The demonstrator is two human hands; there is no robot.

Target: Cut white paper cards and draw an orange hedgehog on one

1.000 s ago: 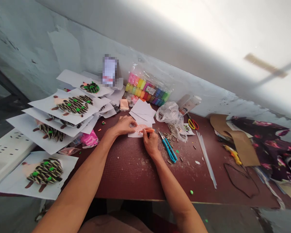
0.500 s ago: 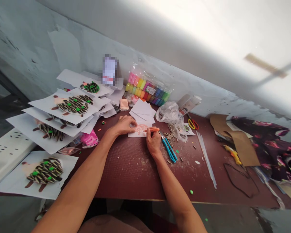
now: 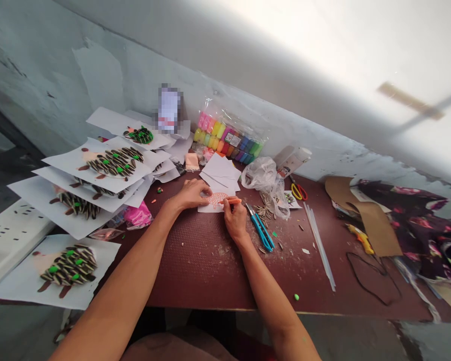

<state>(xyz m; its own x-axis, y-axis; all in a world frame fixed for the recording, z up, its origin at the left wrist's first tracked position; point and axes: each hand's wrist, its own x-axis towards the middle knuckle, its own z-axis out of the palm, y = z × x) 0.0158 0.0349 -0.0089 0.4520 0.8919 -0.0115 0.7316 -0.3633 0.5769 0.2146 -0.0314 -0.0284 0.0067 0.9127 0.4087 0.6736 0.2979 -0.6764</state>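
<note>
Right hand (image 3: pixel 235 218) pinches an orange pen (image 3: pixel 233 201) over a white card (image 3: pixel 206 208) flat on the desk (image 3: pixel 195 276); left hand (image 3: pixel 191 194), fingers loosely parted, rests at its left edge; should that touch prove too light, the card could skid and the orange lines (image 3: pixel 218 197) stray.

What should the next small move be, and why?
Probably one short orange stroke at the drawing's right side: the right hand grips the orange pen with its tip there, and the left hand rests at the left edge of the small paper, seemingly steadying it. Whether the tip touches is too small to tell.
</note>
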